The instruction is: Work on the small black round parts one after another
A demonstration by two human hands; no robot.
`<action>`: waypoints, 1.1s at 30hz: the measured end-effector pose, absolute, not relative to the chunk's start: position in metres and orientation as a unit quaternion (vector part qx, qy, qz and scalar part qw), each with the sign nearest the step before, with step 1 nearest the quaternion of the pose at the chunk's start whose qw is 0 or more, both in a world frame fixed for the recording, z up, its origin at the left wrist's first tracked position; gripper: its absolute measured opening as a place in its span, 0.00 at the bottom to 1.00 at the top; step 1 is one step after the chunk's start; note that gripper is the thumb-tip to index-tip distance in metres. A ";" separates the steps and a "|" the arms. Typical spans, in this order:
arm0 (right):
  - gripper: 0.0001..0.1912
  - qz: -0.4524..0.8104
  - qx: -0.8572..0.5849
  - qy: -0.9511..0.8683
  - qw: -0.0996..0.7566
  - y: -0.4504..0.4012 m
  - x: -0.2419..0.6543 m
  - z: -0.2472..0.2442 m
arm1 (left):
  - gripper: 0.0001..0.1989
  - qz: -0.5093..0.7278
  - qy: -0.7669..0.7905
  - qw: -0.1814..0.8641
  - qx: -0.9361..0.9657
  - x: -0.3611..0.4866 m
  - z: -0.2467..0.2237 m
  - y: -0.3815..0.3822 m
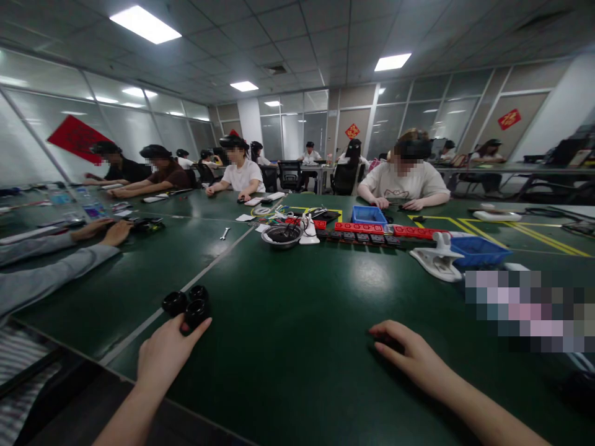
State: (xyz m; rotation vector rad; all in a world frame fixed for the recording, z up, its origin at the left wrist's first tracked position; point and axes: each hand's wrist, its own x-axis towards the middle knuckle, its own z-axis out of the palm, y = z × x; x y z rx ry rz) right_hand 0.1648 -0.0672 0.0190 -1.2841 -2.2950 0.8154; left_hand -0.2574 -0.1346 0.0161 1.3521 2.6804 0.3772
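Three short black round pieces with hollow-looking tops stand close together on the green table, left of its middle. My left hand has thumb and fingers around the nearest black round piece. The left black round piece and the far black round piece are beside it, outside my grasp. What these pieces are I cannot make out. My right hand rests on the table to the right, holding nothing, with fingers loosely bent and the thumb apart.
Beyond my hands lie a metal bowl of dark items, a red strip, a blue tray, a smaller blue tray and a white clamp. A wrench lies left. A co-worker's hands work at far left.
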 end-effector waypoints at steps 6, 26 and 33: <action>0.11 0.288 -0.456 -0.820 0.191 -0.068 0.164 0.021 | 0.27 0.147 0.861 0.044 0.485 -0.241 0.018 -0.138; 0.14 0.272 -0.518 -0.751 0.306 -0.025 0.184 0.011 | 0.20 0.146 0.498 0.159 0.840 -0.019 0.016 -0.008; 0.28 0.422 -0.409 -0.759 0.281 0.010 0.200 0.005 | 0.41 0.201 0.453 0.237 0.836 -0.019 0.010 0.006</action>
